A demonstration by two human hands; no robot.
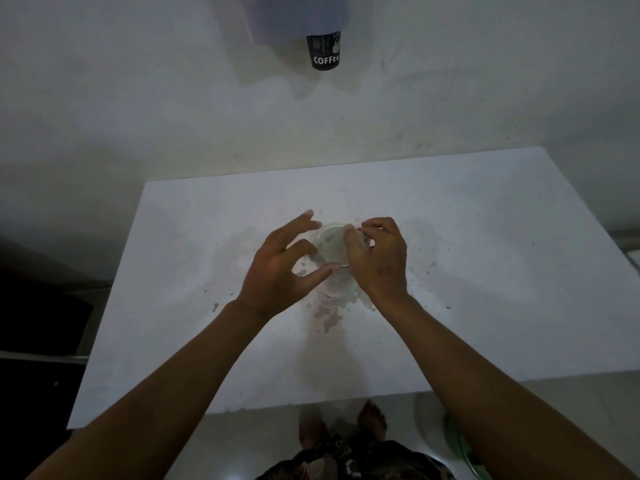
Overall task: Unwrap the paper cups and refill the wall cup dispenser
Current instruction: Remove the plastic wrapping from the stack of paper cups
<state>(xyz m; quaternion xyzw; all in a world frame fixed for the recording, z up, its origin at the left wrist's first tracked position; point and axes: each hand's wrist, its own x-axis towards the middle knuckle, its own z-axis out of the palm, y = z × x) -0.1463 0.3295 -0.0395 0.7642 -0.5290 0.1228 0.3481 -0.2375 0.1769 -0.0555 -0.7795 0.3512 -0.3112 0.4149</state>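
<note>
A stack of paper cups [330,245], seen from above with its round mouth facing the camera, stands near the middle of the white desk [485,271]. A thin clear wrapper [341,292] clings around it and bunches at the 6 o'clock side of the stack, though blur makes its edges hard to trace.

The left hand [277,268] sits at 9 o'clock of the stack, fingers spread and curved; its grip is loose, thumb and fingertips touching the wrapper's side rather than clamped around it. The right hand [379,258] sits at 3 o'clock, its fingers curled and pinched on the wrapper at the rim of the stack.

On the wall at 12 o'clock hangs the cup dispenser [294,19], a pale tube cut off by the top edge of the view. A black cup [324,51] printed with "COFFE" pokes out of its lower end.

The desk carries dark specks and a faint reddish stain [327,315] at 6 o'clock of the stack. Below the desk's near edge, bare feet [372,419] stand on the floor.
</note>
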